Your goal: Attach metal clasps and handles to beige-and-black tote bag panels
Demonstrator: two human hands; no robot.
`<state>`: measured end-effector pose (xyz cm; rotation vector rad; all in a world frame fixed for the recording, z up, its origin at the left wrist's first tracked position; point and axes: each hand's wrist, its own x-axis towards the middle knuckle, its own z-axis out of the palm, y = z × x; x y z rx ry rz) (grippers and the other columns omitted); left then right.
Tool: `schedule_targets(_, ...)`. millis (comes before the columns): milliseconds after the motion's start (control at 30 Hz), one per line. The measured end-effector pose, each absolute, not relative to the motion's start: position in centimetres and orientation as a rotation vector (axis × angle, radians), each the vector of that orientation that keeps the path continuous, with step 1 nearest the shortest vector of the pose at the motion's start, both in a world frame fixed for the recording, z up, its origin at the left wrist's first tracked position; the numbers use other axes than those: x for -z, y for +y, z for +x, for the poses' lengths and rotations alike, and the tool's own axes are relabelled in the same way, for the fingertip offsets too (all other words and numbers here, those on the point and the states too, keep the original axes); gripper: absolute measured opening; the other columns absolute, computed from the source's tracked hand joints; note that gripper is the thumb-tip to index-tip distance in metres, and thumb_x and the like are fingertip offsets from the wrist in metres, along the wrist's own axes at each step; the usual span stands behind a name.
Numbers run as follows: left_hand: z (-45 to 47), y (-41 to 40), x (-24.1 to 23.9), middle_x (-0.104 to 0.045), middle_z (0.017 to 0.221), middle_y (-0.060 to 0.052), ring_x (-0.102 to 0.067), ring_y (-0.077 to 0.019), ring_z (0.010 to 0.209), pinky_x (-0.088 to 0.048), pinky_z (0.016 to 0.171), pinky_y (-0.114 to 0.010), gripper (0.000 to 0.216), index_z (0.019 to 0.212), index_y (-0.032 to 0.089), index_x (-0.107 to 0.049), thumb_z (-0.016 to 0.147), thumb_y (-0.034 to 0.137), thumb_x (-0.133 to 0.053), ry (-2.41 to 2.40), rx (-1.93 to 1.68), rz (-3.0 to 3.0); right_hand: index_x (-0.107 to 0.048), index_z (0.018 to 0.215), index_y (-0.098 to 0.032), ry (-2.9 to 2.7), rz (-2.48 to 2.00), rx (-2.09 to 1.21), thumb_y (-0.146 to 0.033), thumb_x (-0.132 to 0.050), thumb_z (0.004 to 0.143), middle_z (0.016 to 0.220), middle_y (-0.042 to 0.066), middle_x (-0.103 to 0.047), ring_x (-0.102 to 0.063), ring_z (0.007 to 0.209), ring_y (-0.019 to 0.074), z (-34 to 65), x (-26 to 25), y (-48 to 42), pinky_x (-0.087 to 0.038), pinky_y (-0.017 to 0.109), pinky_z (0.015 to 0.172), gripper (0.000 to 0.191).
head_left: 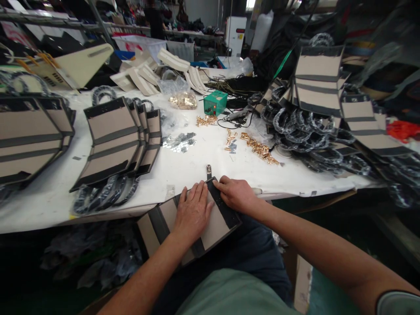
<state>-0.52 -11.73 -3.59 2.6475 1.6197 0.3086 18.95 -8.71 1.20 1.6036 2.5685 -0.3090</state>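
A bag panel (213, 223) of beige board with black strips rests tilted across my lap and the table's front edge. My left hand (194, 214) lies flat on its beige face, fingers stretched out. At the black end strip, my right hand (239, 194) has its fingers curled, with the fingertips pressing the panel's upper corner. A small dark strap with a metal fitting (209, 172) sticks out beyond that corner onto the table. Just past my right hand, a pale rod-like end (257, 191) shows at the table edge; the rest of it is hidden.
Folded panels with plastic-wrapped handles (111, 135) stand at left; more wrapped handles (302, 124) pile up at right. On the white table (200, 162) are gold-coloured fittings (259, 148), flat silver pieces (180, 142), a green box (215, 103) and a corded tool (235, 115).
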Motion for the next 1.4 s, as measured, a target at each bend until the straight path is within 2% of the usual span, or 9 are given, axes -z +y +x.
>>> schedule_targets(267, -0.1, -11.5, 3.5, -0.043, 0.157, -0.017, -0.041, -0.0351, 0.144, -0.027, 0.12, -0.059, 0.054, 0.147, 0.009, -0.05, 0.101, 0.035, -0.04, 1.634, -0.21, 2.684, -0.043, 0.145, -0.015, 2.638, 1.445, 0.242, -0.025, -0.038, 0.1, 0.122, 0.016, -0.062, -0.067, 0.097, 0.0265, 18.5, -1.6, -8.4, -0.054, 0.035, 0.076, 0.047)
schedule_targets(433, 0.2, -11.4, 3.0, -0.047, 0.154, -0.018, -0.045, -0.0374, 0.14, -0.031, 0.116, -0.062, 0.053, 0.147, 0.01, -0.051, 0.1, 0.034, -0.041, 1.665, -0.131, 2.746, -0.051, 0.135, -0.009, 2.647, 1.445, 0.155, -0.019, -0.036, 0.099, 0.116, 0.017, -0.065, -0.069, 0.092, 0.0286, 17.7, -1.5, -8.5, -0.055, 0.038, 0.07, 0.04)
schedule_targets(567, -0.7, -11.3, 3.0, -0.047, 0.154, -0.016, -0.047, -0.0354, 0.138, -0.035, 0.115, -0.059, 0.052, 0.147, 0.013, -0.051, 0.1, 0.035, -0.044, 1.627, -0.182, 2.756, -0.062, 0.13, -0.021, 2.721, 1.516, 0.262, -0.028, -0.045, 0.097, 0.113, 0.01, -0.069, -0.07, 0.091, 0.0238, 18.9, -1.7, -7.7, -0.053, 0.033, 0.075, 0.037)
schedule_targets(667, -1.6, -11.1, 3.6, -0.048, 0.155, -0.012, -0.047, -0.0308, 0.139, -0.034, 0.117, -0.054, 0.053, 0.148, 0.017, -0.049, 0.099, 0.037, -0.047, 1.57, -0.336, 2.726, -0.069, 0.125, -0.03, 2.662, 1.883, 0.398, -0.037, -0.05, 0.097, 0.114, 0.003, -0.073, -0.068, 0.101, 0.0198, 21.3, -1.7, -5.0, -0.05, 0.029, 0.086, 0.035)
schedule_targets(767, -2.0, -11.0, 4.0, -0.051, 0.153, -0.009, -0.048, -0.0289, 0.138, -0.033, 0.118, -0.053, 0.053, 0.147, 0.02, -0.049, 0.097, 0.037, -0.05, 1.576, -0.445, 2.665, -0.073, 0.122, -0.03, 2.429, 2.248, 0.38, -0.042, -0.056, 0.093, 0.117, 0.003, -0.073, -0.066, 0.107, 0.021, 23.8, -1.3, -1.2, -0.049, 0.028, 0.088, 0.035)
schedule_targets(900, -2.0, -11.0, 4.0, -0.053, 0.151, -0.008, -0.049, -0.0286, 0.137, -0.033, 0.117, -0.052, 0.052, 0.146, 0.023, -0.05, 0.096, 0.036, -0.053, 1.568, -0.494, 2.613, -0.075, 0.119, -0.028, 2.258, 2.385, 0.311, -0.043, -0.057, 0.092, 0.119, 0.006, -0.074, -0.066, 0.106, 0.0247, 25.6, -0.2, 2.8, -0.048, 0.031, 0.085, 0.035)
schedule_targets(1233, -2.0, -11.2, 4.2, -0.053, 0.151, -0.007, -0.047, -0.0285, 0.138, -0.029, 0.119, -0.051, 0.052, 0.145, 0.023, -0.05, 0.096, 0.037, -0.054, 1.569, -0.567, 2.554, -0.077, 0.104, -0.028, 2.237, 2.387, 0.204, -0.037, -0.052, 0.094, 0.118, 0.006, -0.073, -0.065, 0.101, 0.0235, 25.5, 1.9, 4.6, -0.044, 0.029, 0.076, 0.029)
schedule_targets(1400, -2.0, -11.3, 4.1, -0.054, 0.15, -0.006, -0.048, -0.0287, 0.137, -0.029, 0.119, -0.051, 0.052, 0.144, 0.025, -0.052, 0.094, 0.037, -0.056, 1.569, -0.599, 2.537, -0.076, 0.106, -0.027, 2.277, 2.356, 0.245, -0.037, -0.056, 0.091, 0.115, 0.006, -0.073, -0.065, 0.098, 0.0224, 26.0, 1.9, 5.2, -0.044, 0.028, 0.074, 0.027)
